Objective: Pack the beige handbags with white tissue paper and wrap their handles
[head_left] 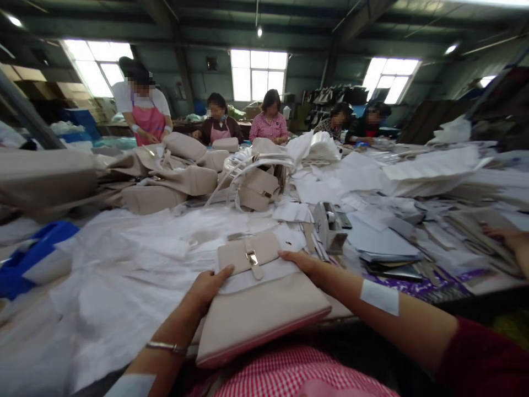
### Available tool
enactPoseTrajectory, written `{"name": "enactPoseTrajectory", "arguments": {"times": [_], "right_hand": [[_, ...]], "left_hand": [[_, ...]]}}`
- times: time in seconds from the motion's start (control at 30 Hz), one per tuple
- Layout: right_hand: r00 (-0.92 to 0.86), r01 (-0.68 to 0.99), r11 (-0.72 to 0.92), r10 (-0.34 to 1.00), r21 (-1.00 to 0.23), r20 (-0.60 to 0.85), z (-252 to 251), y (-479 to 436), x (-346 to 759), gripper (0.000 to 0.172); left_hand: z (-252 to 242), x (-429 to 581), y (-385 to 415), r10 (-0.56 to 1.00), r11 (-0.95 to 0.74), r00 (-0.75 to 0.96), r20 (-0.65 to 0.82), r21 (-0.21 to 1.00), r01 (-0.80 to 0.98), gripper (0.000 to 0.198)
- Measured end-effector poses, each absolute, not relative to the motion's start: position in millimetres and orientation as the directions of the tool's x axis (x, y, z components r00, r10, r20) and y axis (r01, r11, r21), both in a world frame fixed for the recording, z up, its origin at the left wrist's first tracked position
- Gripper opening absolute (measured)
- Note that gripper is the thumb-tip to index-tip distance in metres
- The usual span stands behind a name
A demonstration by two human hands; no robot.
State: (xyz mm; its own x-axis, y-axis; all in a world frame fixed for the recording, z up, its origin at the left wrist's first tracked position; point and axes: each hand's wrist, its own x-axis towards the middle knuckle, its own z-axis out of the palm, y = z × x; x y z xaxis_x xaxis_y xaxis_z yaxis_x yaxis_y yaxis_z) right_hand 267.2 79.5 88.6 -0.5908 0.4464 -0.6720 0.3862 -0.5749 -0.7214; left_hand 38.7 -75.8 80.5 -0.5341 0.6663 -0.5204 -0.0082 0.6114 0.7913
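A beige handbag [264,309] lies tilted at the table edge, against the checked apron at my waist. Its flap has a strap with a gold-coloured metal clasp [252,257], and white tissue paper [260,283] shows beneath the flap. My left hand [210,288] grips the bag's left side, thumb on top near the flap edge, other fingers hidden beneath. On the right side, my right hand [301,263] holds it near the flap, with the fingers mostly out of sight.
White sheets [111,292] cover the left. Beige bags [173,182] are heaped beyond. A grey tape dispenser [329,227] and a clipboard-like stack of papers [384,240] stand right. Another person's hand [510,240] reaches in at far right. Several people work across the table.
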Motion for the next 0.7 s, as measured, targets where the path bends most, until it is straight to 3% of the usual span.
{"name": "enactPoseTrajectory", "arguments": {"times": [0.2, 0.4, 0.57, 0.7], "right_hand": [[-0.590, 0.255, -0.449, 0.630, -0.856, -0.506, 94.6, 76.9, 272.1, 0.031], [-0.775, 0.054, -0.320, 0.584, -0.946, -0.242, 126.4, 60.1, 278.3, 0.045], [-0.723, 0.099, 0.127, 0.690, -0.987, 0.017, 159.8, 42.6, 276.3, 0.050], [-0.787, 0.000, 0.392, 0.568, -0.920, 0.242, 184.3, 17.7, 276.1, 0.053]], "left_hand": [[86.8, 49.3, -86.0, 0.689, 0.481, -0.553, -0.469, 0.866, -0.135, 0.030], [70.4, 40.5, -113.8, 0.733, 0.320, -0.578, -0.359, 0.932, -0.172, 0.054], [82.5, 31.4, -132.2, 0.677, 0.193, -0.681, -0.280, 0.960, -0.202, 0.074], [99.2, 27.6, -146.5, 0.633, 0.031, -0.747, -0.204, 0.971, -0.239, 0.080]]}}
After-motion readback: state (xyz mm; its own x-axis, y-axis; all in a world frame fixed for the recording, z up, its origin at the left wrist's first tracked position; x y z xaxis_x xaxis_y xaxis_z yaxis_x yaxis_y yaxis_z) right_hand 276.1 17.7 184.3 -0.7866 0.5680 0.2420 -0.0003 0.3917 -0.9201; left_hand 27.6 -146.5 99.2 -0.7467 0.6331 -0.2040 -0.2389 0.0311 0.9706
